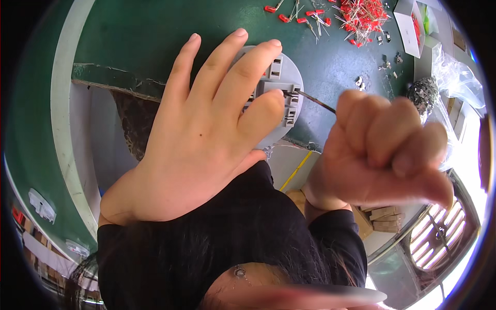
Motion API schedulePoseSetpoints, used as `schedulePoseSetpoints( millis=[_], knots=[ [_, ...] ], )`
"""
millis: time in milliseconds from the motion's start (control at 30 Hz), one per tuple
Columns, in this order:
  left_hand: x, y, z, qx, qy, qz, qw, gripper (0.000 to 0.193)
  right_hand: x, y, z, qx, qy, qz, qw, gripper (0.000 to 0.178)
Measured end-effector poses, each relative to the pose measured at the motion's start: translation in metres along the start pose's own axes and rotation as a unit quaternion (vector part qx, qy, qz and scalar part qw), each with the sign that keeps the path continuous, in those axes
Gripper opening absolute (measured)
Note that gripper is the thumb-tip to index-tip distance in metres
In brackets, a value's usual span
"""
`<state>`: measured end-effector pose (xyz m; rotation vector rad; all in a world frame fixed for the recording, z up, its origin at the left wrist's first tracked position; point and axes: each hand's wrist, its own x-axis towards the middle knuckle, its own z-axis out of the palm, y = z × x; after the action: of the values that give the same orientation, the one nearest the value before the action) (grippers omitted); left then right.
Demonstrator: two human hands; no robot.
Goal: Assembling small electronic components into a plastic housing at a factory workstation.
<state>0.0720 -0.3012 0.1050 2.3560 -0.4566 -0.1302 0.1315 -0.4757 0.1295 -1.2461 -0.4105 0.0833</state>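
A round grey plastic base (295, 77) with raised slotted blocks lies at the table's near edge, its left side hidden under my left hand (206, 113). That hand is open, its fingers spread over the base. The index fingertip rests beside a slotted block (290, 114) in the middle, and the thumb is near the lower edge. My right hand (385, 139) is closed in a fist around a tool with a thin dark metal shaft (318, 102). The shaft's tip meets small metal pieces in the central block. The fist hides the tool's handle.
Red parts with wire leads (361, 20) are heaped at the far right, several loose ones beside them. Small metal clips (360, 82) lie nearer. A white box (409, 28), clear plastic bags (457, 72) and a pile of metal bits (423, 94) stand right. A fan (439, 232) is lower right.
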Motion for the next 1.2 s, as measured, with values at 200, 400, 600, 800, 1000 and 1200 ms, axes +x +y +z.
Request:
schedulePoseSetpoints(
  millis=[200, 400, 600, 800, 1000, 1200],
  knots=[
    [-0.009, -0.006, 0.003, -0.001, 0.027, 0.007, 1.0, 0.086, 0.005, -0.002, 0.019, -0.253, -0.029, 0.089, 0.963, 0.056],
    [-0.039, -0.013, -0.026, 0.034, 0.094, -0.078, 0.992, 0.085, -0.015, -0.032, -0.003, 0.103, 0.06, -0.042, 0.992, 0.038],
    [-0.16, -0.082, -0.086, 0.227, 0.354, -0.375, 0.826, 0.081, -0.026, -0.036, -0.026, 0.031, 0.032, -0.037, 0.998, 0.03],
    [-0.42, -0.159, -0.114, 0.293, 0.329, -0.677, 0.59, 0.118, -0.036, -0.029, -0.056, 0.102, -0.007, -0.023, 0.994, 0.035],
    [-0.301, -0.131, -0.147, 0.182, 0.408, -0.374, 0.813, 0.083, -0.042, -0.038, -0.086, 0.04, -0.003, -0.049, 0.998, 0.033],
    [-0.005, -0.034, -0.023, 0.188, 0.022, 0.02, 0.982, 0.097, -0.045, -0.029, -0.087, -0.066, -0.005, -0.055, 0.996, 0.031]
  ],
)
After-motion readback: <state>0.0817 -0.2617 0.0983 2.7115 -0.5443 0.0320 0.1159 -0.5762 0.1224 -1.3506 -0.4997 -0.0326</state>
